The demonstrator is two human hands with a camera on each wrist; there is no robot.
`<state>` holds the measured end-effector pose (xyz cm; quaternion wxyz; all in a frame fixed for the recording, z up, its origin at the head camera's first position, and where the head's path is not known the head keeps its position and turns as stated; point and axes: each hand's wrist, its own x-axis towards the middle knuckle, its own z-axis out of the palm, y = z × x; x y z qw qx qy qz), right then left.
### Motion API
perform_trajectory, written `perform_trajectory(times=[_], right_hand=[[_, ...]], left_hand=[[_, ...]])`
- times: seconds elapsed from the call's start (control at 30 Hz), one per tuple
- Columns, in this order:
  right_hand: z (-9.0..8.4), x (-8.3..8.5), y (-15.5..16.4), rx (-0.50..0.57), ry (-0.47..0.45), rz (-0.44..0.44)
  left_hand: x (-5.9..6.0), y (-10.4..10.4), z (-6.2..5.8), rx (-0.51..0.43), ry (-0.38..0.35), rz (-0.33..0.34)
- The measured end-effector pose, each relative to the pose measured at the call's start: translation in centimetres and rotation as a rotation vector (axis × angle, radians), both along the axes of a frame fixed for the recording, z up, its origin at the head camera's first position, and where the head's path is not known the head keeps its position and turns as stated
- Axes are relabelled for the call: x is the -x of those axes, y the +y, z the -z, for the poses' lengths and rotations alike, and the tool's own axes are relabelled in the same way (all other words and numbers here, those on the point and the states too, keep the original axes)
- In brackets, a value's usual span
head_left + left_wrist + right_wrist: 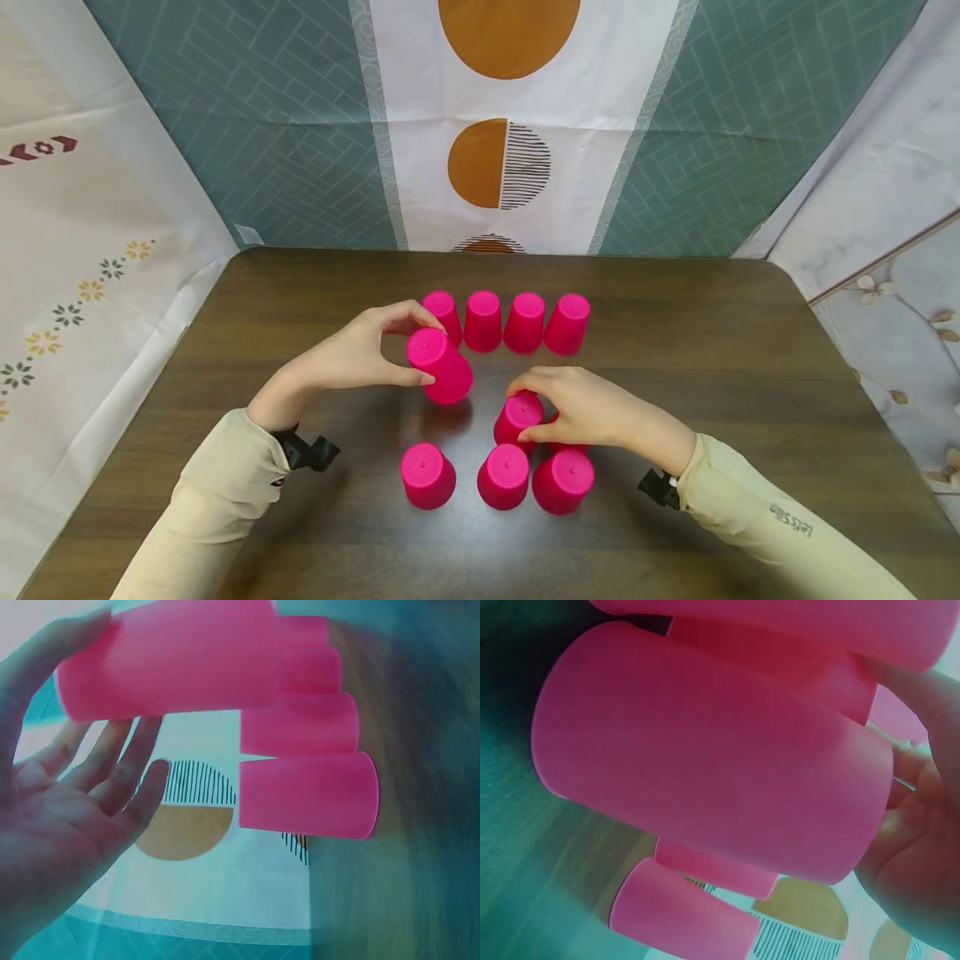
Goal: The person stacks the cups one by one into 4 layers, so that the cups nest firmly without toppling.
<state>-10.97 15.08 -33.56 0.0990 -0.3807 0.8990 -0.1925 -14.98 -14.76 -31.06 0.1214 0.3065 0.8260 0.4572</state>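
Bright pink upside-down cups stand on the wooden table. My left hand [360, 354] holds one pink cup [450, 377] between thumb and fingers, tilted, with a shadow on the table below it. In the left wrist view this cup [172, 664] fills the top, its far side hidden. My right hand [588, 408] pinches another pink cup [516, 418] at its upper part, just behind the front middle cup [503, 477]. A further cup [568, 445] is mostly hidden under the right hand. Beside them stands the front right cup [562, 483].
Several pink cups stand in a row at the back, such as the rightmost one [567, 325]. A single cup [427, 477] stands at front left. The brown table [675, 333] ends at a patterned cloth [307, 125] behind.
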Motion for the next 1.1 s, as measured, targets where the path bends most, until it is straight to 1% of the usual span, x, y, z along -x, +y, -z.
perform_trajectory(times=[0.1, 0.2, 0.33, 0.43, 0.63, 0.77, 1.0, 1.1], right_hand=[[-0.1, 0.1, -0.1, 0.005, -0.017, 0.004], [-0.4, 0.0, -0.3, 0.001, -0.028, 0.007], [-0.9, 0.0, -0.8, -0.029, -0.043, 0.004], [-1.2, 0.1, -1.1, -0.053, -0.047, 0.001], [-1.3, 0.0, -1.0, -0.086, -0.042, 0.01], [-1.3, -0.1, -1.2, -0.104, -0.06, 0.024], [-1.3, 0.0, -1.2, -0.097, -0.085, 0.035], [-1.3, 0.0, -1.1, -0.092, -0.085, 0.039]], left_hand=[[0.8, -0.4, -0.3, -0.114, -0.053, -0.091], [1.7, -0.5, -0.4, -0.214, -0.092, -0.161], [2.4, -0.1, -0.5, -0.305, -0.101, -0.207], [3.0, 0.5, -0.4, -0.348, -0.103, -0.244], [5.2, 1.5, 0.1, -0.368, -0.142, -0.325], [6.2, 1.8, 0.6, -0.369, -0.159, -0.351], [7.1, 2.7, 0.9, -0.319, -0.172, -0.333], [7.4, 2.8, 1.0, -0.314, -0.17, -0.335]])
